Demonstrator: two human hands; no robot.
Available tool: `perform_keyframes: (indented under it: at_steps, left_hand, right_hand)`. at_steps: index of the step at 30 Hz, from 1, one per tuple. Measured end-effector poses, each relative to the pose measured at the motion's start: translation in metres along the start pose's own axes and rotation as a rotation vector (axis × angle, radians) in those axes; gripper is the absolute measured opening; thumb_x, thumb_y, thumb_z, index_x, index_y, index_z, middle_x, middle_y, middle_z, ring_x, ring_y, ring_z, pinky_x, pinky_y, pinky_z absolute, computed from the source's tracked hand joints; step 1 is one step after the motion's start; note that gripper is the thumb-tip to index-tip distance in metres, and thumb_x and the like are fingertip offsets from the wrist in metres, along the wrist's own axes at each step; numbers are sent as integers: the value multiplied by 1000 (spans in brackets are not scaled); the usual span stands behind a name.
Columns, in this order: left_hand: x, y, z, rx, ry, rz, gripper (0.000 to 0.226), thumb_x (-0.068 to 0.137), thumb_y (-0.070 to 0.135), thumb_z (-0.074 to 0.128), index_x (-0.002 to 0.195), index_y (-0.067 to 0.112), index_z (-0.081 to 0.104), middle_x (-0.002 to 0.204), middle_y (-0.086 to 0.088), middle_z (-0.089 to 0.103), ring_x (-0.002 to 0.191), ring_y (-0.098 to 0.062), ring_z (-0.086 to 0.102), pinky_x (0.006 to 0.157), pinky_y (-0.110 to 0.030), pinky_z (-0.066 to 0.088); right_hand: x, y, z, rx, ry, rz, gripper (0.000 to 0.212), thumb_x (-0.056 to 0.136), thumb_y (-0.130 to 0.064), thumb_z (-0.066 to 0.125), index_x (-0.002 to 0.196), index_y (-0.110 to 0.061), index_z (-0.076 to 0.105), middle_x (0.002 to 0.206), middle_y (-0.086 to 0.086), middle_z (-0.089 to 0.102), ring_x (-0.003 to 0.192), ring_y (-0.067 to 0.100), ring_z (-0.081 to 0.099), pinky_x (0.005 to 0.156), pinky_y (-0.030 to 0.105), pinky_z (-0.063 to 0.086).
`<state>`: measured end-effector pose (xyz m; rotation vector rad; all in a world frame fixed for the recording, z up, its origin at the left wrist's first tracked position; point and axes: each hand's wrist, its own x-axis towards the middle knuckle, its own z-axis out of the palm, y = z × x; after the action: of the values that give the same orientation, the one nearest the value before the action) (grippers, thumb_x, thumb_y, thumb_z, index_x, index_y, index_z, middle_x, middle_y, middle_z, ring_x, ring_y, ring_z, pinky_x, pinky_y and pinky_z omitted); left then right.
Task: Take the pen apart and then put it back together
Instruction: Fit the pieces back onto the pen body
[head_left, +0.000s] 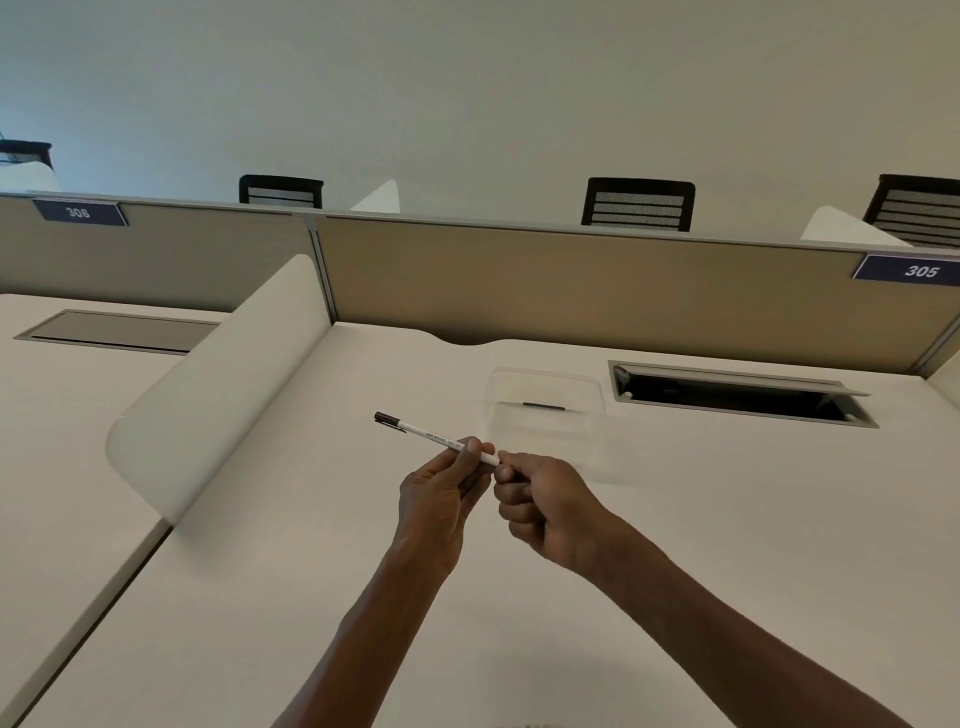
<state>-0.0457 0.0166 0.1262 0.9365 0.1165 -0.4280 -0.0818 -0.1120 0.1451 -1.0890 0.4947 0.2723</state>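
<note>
A white pen (431, 436) with a black cap at its far left end is held above the desk, pointing up and left. My left hand (441, 493) pinches the barrel near its right end between thumb and fingers. My right hand (540, 504) is closed in a fist, its thumb and forefinger gripping the pen's right tip, which is hidden inside the fingers. The two hands nearly touch.
A clear plastic tray (545, 400) sits on the white desk (675, 519) just behind the hands. An open cable hatch (737, 395) lies to the right of it. A curved white divider (228, 384) stands at the left, a tan partition (571, 280) at the back.
</note>
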Motion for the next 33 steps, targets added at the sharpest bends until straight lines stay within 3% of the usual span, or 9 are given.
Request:
perform_keyframes:
  at_steps: [5, 10, 16, 18, 22, 24, 26, 30, 33]
  left_hand:
    - [-1, -1, 1, -8, 58, -38, 11, 81, 16, 75, 84, 7, 80, 92, -11, 78, 87, -17, 75, 72, -21, 59]
    - [-2, 2, 3, -1, 89, -53, 11, 80, 18, 77, 82, 8, 81, 90, -13, 78, 84, -18, 75, 69, -21, 59]
    - [-3, 3, 5, -19, 46, -36, 15, 83, 20, 72, 85, 7, 80, 89, -11, 78, 83, -16, 74, 72, -22, 59]
    - [-4, 1, 4, -33, 25, -24, 14, 84, 18, 71, 86, 8, 80, 89, -9, 78, 84, -15, 74, 75, -23, 59]
    - [-7, -3, 2, -28, 1, 9, 16, 83, 18, 69, 84, 5, 79, 84, -8, 76, 81, -15, 73, 75, -21, 58]
    - [-8, -3, 1, -37, 11, 25, 16, 86, 14, 68, 86, 2, 77, 83, -10, 75, 79, -16, 72, 74, -21, 58]
    - [-8, -1, 3, -33, 12, 36, 16, 86, 14, 67, 84, 3, 78, 83, -9, 75, 79, -16, 72, 74, -22, 59]
    - [-7, 4, 8, -47, 38, 21, 14, 81, 19, 71, 82, 9, 81, 90, -10, 78, 86, -19, 74, 83, -27, 59]
    - [-5, 8, 8, -9, 57, 10, 19, 72, 27, 75, 82, 12, 81, 93, -11, 78, 91, -20, 75, 80, -27, 59]
  right_hand:
    - [-2, 1, -11, -1464, 310, -792, 38, 100, -43, 35, 82, -15, 53, 64, -3, 58, 51, 17, 51, 49, 34, 41]
    - [-3, 2, -20, -1883, 304, -1098, 27, 101, -30, 44, 80, -14, 50, 64, -1, 53, 42, 20, 45, 39, 27, 25]
    - [0, 9, -8, -1650, 425, -1059, 32, 102, -27, 35, 72, -18, 40, 51, -4, 48, 39, 16, 35, 41, 27, 23]
    - [2, 11, 3, -1300, 369, -848, 38, 103, -28, 37, 67, -18, 43, 49, -9, 44, 42, 11, 38, 46, 25, 25]
    - [-3, 1, 14, -252, 153, -129, 38, 96, -19, 38, 59, -18, 43, 44, -8, 31, 35, 8, 21, 36, 20, 18]
    - [-5, -4, 12, -78, 96, 17, 36, 95, -18, 38, 59, -19, 44, 47, -6, 28, 37, 8, 17, 33, 18, 15]
    - [-8, -7, 13, -258, 109, -72, 37, 97, -23, 39, 61, -19, 46, 48, -6, 32, 36, 7, 22, 34, 19, 19]
    - [-9, -1, 9, -1327, 366, -736, 41, 103, -36, 35, 72, -16, 51, 57, -3, 55, 44, 10, 48, 46, 29, 36]
    - [-7, 3, -1, -1767, 425, -1083, 30, 102, -31, 43, 76, -16, 46, 59, 0, 53, 40, 16, 35, 38, 27, 29]
